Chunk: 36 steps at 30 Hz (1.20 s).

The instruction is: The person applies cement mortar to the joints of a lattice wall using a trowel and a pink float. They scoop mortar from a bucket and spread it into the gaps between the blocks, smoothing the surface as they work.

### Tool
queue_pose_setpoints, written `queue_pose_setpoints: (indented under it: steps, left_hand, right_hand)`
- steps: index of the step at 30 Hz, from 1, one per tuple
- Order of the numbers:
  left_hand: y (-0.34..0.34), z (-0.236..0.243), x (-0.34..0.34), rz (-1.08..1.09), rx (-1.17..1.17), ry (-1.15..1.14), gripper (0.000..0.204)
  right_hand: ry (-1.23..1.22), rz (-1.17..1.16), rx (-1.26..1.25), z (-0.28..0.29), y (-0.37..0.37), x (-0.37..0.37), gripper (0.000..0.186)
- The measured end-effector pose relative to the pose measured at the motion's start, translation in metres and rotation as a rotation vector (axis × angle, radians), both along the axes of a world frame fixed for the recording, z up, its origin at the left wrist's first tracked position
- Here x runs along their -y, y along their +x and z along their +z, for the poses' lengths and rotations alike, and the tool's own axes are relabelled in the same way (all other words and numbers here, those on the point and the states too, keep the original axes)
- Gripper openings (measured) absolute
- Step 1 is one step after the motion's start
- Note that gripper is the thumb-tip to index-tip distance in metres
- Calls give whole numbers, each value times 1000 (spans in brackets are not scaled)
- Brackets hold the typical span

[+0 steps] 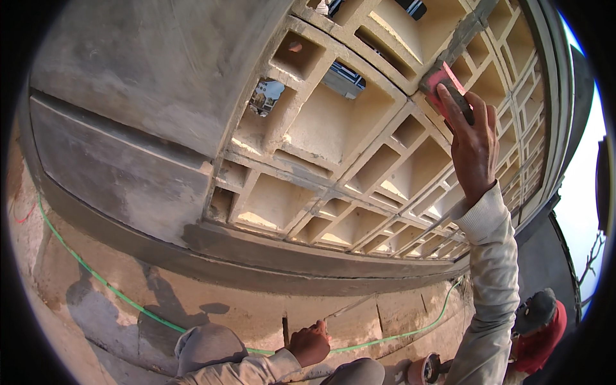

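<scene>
My right hand (473,138) reaches up to a wall of pale openwork concrete blocks (398,106). Its fingers are closed round a pink block (444,75) smeared with dark grey, perhaps a sponge, which is against the joint between blocks. Wet grey mortar (471,29) covers the joint above it. Low down, my left hand (310,345) makes a fist beside my knee. From it a thin, narrow tool (350,307), perhaps a pointing trowel, sticks out toward the wall's base; its handle is hidden in the fist.
Smooth grey plaster (147,70) borders the blocks on the left, with a ledge (269,260) below. A green hose (115,292) crosses the ground. At lower right are a small bucket (420,370) and another person in a dark cap and red top (545,340).
</scene>
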<state>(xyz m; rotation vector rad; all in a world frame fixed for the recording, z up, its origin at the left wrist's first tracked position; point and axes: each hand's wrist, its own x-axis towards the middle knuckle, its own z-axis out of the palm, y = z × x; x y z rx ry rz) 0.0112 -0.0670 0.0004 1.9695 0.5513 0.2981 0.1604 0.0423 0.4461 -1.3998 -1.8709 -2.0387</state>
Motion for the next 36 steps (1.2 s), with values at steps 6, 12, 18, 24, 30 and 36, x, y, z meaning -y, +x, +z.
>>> queue_pose_setpoints:
  steps: [6, 12, 18, 24, 30, 36]
  left_hand:
    - [-1, 2, -1, -6, 21, -11, 34]
    - [1, -5, 2, 29, 42, 42, 33]
    - [5, -8, 3, 27, 42, 48, 33]
    - [3, -2, 4, 16, 32, 57, 33]
    - [-2, -6, 5, 32, 34, 107, 32]
    - [-9, -1, 5, 31, 101, 118, 32]
  right_hand:
    - [28, -109, 33, -2, 0, 13, 70]
    - [92, -177, 69, -2, 2, 36, 59]
    - [79, 33, -279, 30, -48, 34, 33]
    - [90, -59, -296, 58, -60, 5, 35]
    - [4, -178, -350, 60, -80, -5, 36]
    - [-98, -260, -431, 42, -94, -3, 35]
